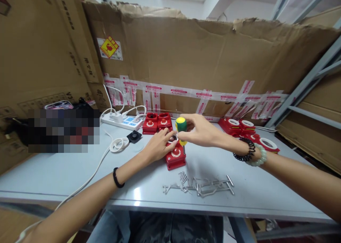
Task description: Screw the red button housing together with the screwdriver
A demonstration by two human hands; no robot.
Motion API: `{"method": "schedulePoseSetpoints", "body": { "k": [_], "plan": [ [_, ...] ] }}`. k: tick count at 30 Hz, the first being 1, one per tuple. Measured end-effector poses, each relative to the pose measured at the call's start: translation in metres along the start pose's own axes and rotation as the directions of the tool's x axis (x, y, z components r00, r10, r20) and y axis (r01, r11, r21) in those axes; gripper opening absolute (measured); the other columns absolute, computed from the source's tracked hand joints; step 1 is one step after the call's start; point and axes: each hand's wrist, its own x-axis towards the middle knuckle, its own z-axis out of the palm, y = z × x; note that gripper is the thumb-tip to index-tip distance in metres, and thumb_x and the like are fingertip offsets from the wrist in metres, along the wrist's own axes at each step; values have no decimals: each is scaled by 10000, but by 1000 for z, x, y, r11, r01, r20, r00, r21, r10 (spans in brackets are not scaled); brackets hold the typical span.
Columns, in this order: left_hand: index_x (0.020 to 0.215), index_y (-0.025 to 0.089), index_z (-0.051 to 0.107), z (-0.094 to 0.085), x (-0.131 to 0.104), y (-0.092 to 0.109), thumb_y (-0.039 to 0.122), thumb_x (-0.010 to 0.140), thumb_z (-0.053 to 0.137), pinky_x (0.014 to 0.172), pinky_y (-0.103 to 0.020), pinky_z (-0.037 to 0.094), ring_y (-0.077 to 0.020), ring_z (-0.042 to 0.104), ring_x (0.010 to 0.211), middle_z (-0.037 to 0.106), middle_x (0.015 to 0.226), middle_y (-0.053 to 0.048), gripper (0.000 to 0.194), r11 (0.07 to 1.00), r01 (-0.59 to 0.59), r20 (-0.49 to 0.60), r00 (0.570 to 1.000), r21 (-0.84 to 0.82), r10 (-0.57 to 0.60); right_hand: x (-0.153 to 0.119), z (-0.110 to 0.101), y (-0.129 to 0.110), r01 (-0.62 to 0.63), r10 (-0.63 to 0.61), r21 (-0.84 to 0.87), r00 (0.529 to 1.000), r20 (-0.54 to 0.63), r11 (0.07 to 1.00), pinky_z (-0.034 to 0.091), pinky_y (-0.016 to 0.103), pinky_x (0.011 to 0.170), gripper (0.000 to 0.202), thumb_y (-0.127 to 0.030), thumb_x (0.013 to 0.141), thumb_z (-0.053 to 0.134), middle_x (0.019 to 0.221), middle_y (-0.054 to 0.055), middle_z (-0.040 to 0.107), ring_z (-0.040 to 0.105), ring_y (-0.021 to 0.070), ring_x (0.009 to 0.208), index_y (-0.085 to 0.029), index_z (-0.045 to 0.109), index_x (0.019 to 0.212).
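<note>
A red device (176, 160) with a round dial sits on the table in front of me. My left hand (160, 143) rests on its upper left part, fingers curled over the housing. A screwdriver (181, 125) with a green and yellow handle stands upright at the device's right side. My right hand (197, 130) is closed on its handle. Its tip is hard to make out. Nearer the table's front edge lies a pile of silver screws and metal rods (202, 187).
Behind my left hand stand two red devices (150, 123) beside a white power strip (122, 121) with cables. A black square part (134, 136) and a coiled white cable (119, 145) lie left. More red housings (239, 126) are at right. Cardboard (186, 58) walls the back.
</note>
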Motion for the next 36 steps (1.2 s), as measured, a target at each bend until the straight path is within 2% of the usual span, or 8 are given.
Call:
{"method": "schedulePoseSetpoints", "body": {
  "k": [6, 13, 19, 22, 27, 29, 32, 36],
  "plan": [
    [1174, 192, 482, -2, -1, 2, 385, 928, 361, 730, -342, 441, -206, 515, 811, 490, 917, -53, 335, 1000, -4, 9, 1000, 2, 4, -3, 8, 10, -45, 60, 86, 980, -189, 995, 312, 237, 508, 268, -244, 646, 569, 636, -80, 426, 360, 86, 552, -229, 399, 853],
    [1201, 202, 467, 0, 0, 0, 380, 922, 371, 789, -361, 435, -222, 522, 881, 511, 1001, -72, 345, 1000, 1, 5, 1000, -16, -1, -10, 10, 10, -43, 30, -52, 973, -230, 998, 291, 255, 516, 208, -375, 782, 497, 641, -44, 495, 394, 88, 549, -206, 400, 713],
    [1183, 194, 476, -3, 0, 3, 387, 930, 355, 728, -334, 437, -205, 514, 811, 499, 929, -55, 341, 1000, 0, 12, 1000, 16, 0, -12, 5, 4, -94, 63, -110, 963, -260, 989, 289, 247, 519, 148, -246, 668, 537, 615, -54, 475, 380, 85, 535, -204, 414, 740],
    [1175, 204, 482, -3, 0, 3, 392, 927, 357, 725, -332, 437, -203, 510, 802, 497, 921, -51, 335, 1000, 12, 13, 1000, 23, -12, -12, -2, -1, -105, 67, -160, 971, -228, 982, 305, 249, 532, 260, -251, 652, 556, 664, -41, 508, 397, 98, 548, -207, 414, 865],
    [1199, 216, 468, -2, 0, 3, 392, 925, 360, 786, -356, 431, -219, 516, 870, 497, 981, -60, 343, 1000, 15, 21, 1000, 10, -15, -12, -12, -7, -174, 130, -432, 983, -130, 885, 260, 280, 510, 290, -473, 854, 355, 602, 5, 505, 403, 143, 520, -195, 438, 852],
    [1206, 223, 465, -2, 0, 3, 399, 925, 352, 778, -354, 431, -218, 518, 861, 495, 969, -56, 350, 1000, 21, 30, 999, 8, -22, -13, -17, -9, -140, 112, -479, 990, -87, 867, 272, 283, 528, 257, -405, 884, 312, 653, 28, 535, 433, 152, 551, -187, 447, 876],
    [1212, 223, 464, -3, 0, 3, 404, 925, 344, 756, -343, 432, -213, 516, 843, 495, 969, -55, 360, 1000, 27, 33, 999, 9, -27, -14, -24, -13, -52, 76, -444, 997, 35, 894, 327, 278, 599, 159, -263, 831, 393, 830, 68, 583, 496, 163, 685, -171, 451, 947],
    [1207, 215, 469, -3, -1, 3, 400, 921, 348, 752, -344, 429, -215, 514, 845, 497, 978, -59, 361, 1000, 26, 24, 999, 11, -27, -16, -26, -15, -54, 79, -412, 996, 44, 909, 354, 293, 647, 170, -294, 845, 383, 846, 78, 591, 511, 177, 744, -168, 491, 880]
  ]
}}
